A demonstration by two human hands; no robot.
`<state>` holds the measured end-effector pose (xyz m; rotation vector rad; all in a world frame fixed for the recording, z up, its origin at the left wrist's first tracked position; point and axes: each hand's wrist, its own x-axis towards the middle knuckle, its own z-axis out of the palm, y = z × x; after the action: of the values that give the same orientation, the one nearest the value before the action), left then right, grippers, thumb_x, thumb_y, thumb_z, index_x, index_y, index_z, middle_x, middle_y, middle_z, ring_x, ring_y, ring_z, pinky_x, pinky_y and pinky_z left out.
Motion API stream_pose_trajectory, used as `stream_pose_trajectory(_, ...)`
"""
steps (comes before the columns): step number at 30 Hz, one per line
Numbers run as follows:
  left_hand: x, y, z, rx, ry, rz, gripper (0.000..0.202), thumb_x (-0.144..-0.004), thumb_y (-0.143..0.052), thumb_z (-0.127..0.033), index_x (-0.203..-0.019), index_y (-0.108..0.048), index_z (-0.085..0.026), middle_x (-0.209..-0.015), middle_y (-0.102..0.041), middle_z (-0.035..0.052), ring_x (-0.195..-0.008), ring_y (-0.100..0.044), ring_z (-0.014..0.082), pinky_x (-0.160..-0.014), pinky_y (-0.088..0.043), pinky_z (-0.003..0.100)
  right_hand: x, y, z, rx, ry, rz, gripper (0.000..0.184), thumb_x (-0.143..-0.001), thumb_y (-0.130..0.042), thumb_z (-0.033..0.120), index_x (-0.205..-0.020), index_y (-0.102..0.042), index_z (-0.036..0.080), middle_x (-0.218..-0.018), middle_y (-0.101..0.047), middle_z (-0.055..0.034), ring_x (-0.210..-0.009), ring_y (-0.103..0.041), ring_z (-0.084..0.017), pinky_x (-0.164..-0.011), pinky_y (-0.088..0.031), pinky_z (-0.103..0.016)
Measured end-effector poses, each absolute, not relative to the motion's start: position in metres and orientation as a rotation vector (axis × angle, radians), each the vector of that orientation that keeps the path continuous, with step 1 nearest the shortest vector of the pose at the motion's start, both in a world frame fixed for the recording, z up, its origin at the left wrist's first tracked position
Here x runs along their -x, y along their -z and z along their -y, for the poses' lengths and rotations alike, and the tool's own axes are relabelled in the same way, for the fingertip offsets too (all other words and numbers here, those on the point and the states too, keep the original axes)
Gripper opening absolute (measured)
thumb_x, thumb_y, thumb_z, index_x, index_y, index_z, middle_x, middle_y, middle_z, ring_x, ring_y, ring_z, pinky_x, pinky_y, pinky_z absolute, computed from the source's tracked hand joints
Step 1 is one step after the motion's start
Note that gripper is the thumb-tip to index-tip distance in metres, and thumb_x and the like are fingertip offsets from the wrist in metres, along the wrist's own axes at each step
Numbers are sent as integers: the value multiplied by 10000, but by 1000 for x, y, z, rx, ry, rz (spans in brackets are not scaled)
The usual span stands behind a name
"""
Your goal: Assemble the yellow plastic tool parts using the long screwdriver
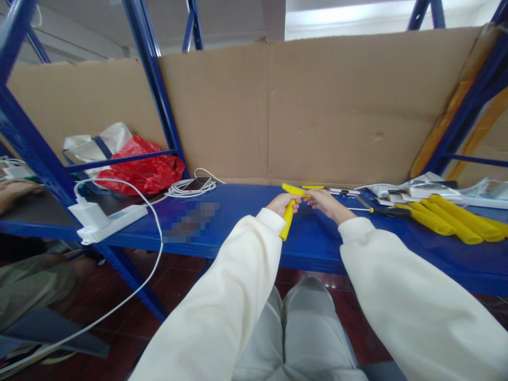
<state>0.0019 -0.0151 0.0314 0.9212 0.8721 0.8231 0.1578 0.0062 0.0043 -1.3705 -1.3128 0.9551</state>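
My left hand (286, 202) is closed around a yellow T-shaped tool (286, 221), with its handle slanting down toward the bench's front edge and its crosspiece at the top. At the right end of that crosspiece, the fingers of my right hand (322, 203) are pinched together on it. Whether a small part also sits between those fingertips is too small to tell. Just behind my right hand lies a flat yellow piece (313, 187). A screwdriver (391, 211) with a dark handle rests on the bench to the right.
Several yellow handles (456, 219) lie right on the blue bench (246, 246), before white packets (432, 191). To the left are a coiled white cable (186, 188), a red bag (143, 164) and a power strip (115, 222). Cardboard (317, 111) stands behind. Another person's hand (18, 188) shows far left.
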Motion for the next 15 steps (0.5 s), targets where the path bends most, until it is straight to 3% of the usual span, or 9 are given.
stream_pose_trajectory(4,-2,-29,11,-907,-814,-848,218,-994,-486,-19,-865,-564,-177,-577,-438,-73,-392,-313,51,-403,-240,153,-157,-4,-6,1304,-994,1298,181,-897,-634,175,-730,-574,208,-654,-623,-23,-567,-530,-115,-543,-387,-209)
stream_pose_trajectory(10,-2,-18,-1,-893,-841,-785,134,-922,-647,-66,-967,-595,-182,-619,-478,-78,-420,-343,56,-422,-274,162,-161,-2,-9,1275,-959,1365,236,-855,-759,259,-719,-572,214,-627,-606,-15,-568,-527,-122,-561,-413,-228)
stream_pose_trajectory(15,-1,-17,-3,-892,-841,-805,137,-930,-610,-62,-1007,-603,-175,-623,-487,-73,-426,-356,64,-429,-297,167,-159,-4,-8,1274,-982,1332,208,-875,-708,220,-722,-566,212,-613,-593,-12,-553,-510,-117,-535,-394,-220)
